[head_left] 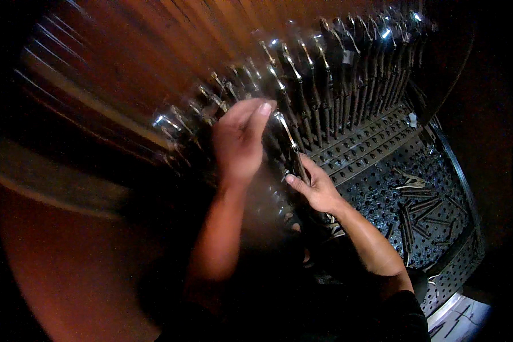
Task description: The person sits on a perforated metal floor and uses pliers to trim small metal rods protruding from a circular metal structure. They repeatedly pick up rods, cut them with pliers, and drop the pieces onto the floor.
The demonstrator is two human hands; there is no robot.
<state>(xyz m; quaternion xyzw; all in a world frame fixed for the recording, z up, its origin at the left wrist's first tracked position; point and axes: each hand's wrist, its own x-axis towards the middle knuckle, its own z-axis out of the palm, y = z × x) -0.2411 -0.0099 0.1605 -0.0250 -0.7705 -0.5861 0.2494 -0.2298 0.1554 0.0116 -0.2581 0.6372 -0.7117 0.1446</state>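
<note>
Nearest to us, our bare forearms come in from dark sleeves, and at the right our right hand [319, 188] is closed, thumb over curled fingers, on the lower part of a metal-tipped dark rod [289, 132]. The rod's long axis runs from that grip toward the far left, so its bright end lies on the far-left side of the right hand and just beside our left hand [239, 137]; the right hand is the one that bears it. Our left hand stands to the left of the bright tip, fingers bent and only partly closed; it is blurred, and we cannot tell whether it touches the tip or has hold of anything. A second bright bit by the right thumb is perhaps part of another rod, but the dark hides its length. Below the hands, the shadow swallows most detail. To the right, a perforated metal platform [370, 211] carries loose dark sticks [406, 225]. Farther off, a row of upright dark rods [356, 108] with shiny tops crosses the scene, its left part smeared, and beyond it rises a brown-orange surface [154, 51].
</note>
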